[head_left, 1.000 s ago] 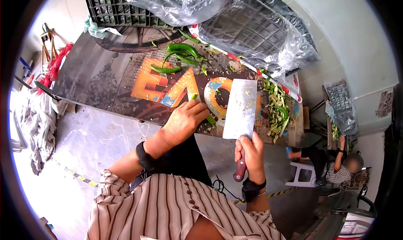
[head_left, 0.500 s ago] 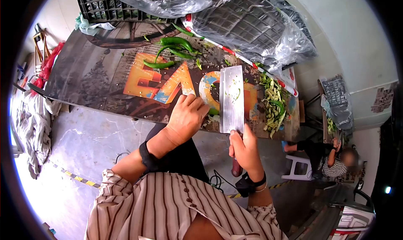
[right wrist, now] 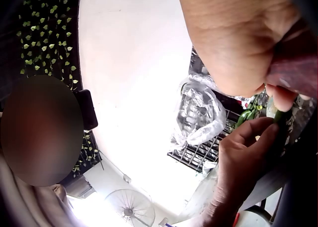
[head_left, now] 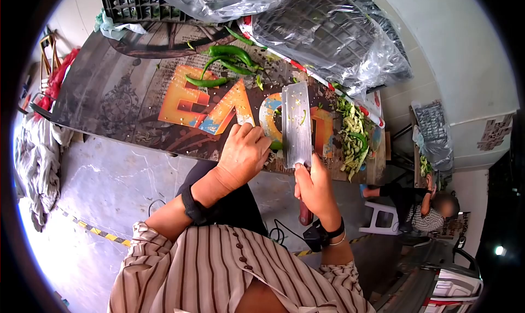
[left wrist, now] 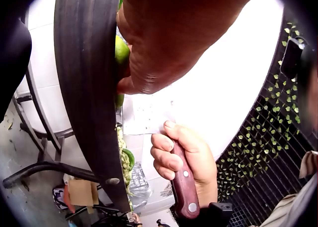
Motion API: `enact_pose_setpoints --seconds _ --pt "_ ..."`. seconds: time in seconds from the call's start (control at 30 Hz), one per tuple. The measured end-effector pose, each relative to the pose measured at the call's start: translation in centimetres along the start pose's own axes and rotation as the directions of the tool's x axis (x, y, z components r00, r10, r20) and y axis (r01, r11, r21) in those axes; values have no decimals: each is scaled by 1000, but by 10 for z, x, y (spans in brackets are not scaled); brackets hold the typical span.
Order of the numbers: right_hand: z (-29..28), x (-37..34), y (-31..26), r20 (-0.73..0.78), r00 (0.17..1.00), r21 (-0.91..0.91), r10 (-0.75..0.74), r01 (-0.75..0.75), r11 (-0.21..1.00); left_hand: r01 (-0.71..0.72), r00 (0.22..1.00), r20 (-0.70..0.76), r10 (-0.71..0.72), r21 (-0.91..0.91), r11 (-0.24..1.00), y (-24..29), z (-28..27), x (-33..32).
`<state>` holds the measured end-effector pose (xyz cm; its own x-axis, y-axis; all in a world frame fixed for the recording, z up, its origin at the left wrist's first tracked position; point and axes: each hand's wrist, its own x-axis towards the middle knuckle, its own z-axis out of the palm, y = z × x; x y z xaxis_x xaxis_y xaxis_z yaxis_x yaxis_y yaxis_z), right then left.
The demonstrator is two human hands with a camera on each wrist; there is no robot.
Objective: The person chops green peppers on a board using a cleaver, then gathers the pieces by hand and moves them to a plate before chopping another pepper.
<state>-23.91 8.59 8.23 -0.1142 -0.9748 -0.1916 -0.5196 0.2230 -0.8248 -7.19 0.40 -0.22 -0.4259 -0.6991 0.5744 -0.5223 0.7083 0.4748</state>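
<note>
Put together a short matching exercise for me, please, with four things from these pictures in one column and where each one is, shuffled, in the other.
Column one:
1. Cleaver
2. Loose peppers
3. Chopped heap
4. Stool

Column two:
A. At the right end of the table
B. White, standing on the floor
C. Held in the right grip
D. On the far half of the table, well left of the heap

Right pairs: 1-C, 2-D, 3-A, 4-B
</note>
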Motion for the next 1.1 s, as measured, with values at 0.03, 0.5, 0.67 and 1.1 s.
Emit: enact_pose_setpoints --seconds 0.03,0.5,0.67,1.1 --pt "0 0 0 1 1000 1 -8 8 1000 3 1000 -2 -3 -5 1000 0 1 0" --pt "-7 -4 5 52 996 31 78 -80 996 -14 1000 -28 14 11 1000 0 6 -1" --pt "-4 19 3 40 996 99 75 -79 992 -23 999 -40 24 32 999 -3 9 -1" --pt "-10 18 2 90 994 51 57 -61 997 -43 998 -43 45 39 998 -3 10 0"
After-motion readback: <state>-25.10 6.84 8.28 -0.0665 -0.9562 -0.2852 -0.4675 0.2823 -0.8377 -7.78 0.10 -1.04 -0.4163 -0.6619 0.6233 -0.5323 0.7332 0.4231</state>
